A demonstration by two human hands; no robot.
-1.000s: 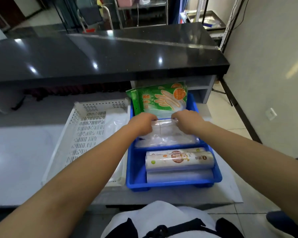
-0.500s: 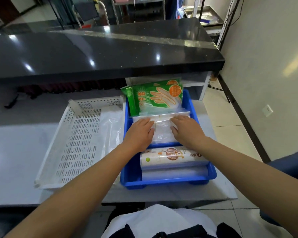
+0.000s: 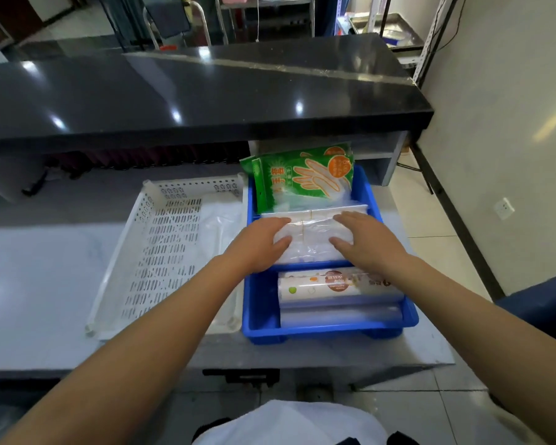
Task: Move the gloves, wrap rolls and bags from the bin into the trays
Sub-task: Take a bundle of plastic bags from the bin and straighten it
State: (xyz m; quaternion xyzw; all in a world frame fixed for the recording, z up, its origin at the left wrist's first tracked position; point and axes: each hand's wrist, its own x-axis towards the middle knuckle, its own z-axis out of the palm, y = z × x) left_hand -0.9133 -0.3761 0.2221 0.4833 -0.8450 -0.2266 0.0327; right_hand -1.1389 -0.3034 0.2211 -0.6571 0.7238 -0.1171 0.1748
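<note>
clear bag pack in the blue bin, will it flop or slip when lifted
Probably floppy: the pack of clear bags is thin, crinkled film, so it may sag between the left hand and right hand on its ends. Likely slippery, since the film looks glossy. Unlikely to roll: it lies flat in the blue bin.

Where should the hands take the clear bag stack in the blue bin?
By its two short ends, coming in from left and right. The bag stack lies flat across the blue bin; glove packs lean behind it and wrap rolls lie in front, so only the ends look free.
</note>
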